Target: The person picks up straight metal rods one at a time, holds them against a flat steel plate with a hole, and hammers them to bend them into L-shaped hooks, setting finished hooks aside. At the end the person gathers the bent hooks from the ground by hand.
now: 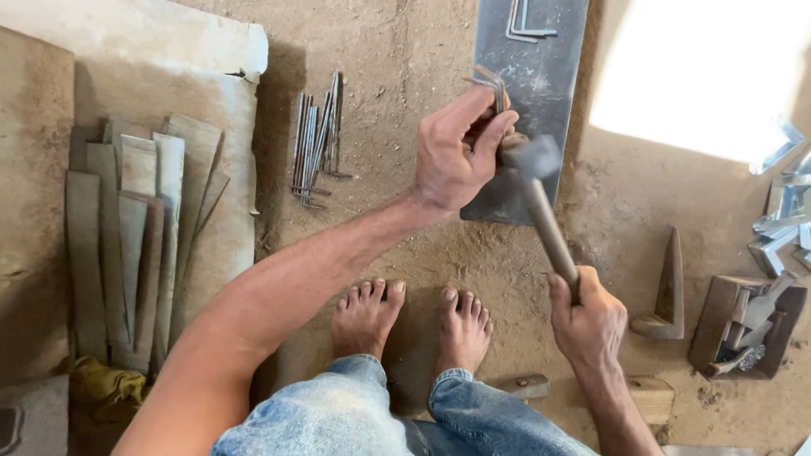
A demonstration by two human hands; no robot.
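We see the left hand [456,152] near the upper middle of the frame, fingers closed around a bent metal rod [492,84] held on a flat steel plate [541,51]. The right hand [587,317], lower right of centre, grips the wooden handle of a hammer [536,181] whose blurred head sits just beside the rod. At the plate's top edge lie a few bent pieces [525,25], which we judge finished. A bundle of straight rods [317,139] left of the plate looks untouched, so we judge most of the work remains. Flat metal strips [135,245] lie at left
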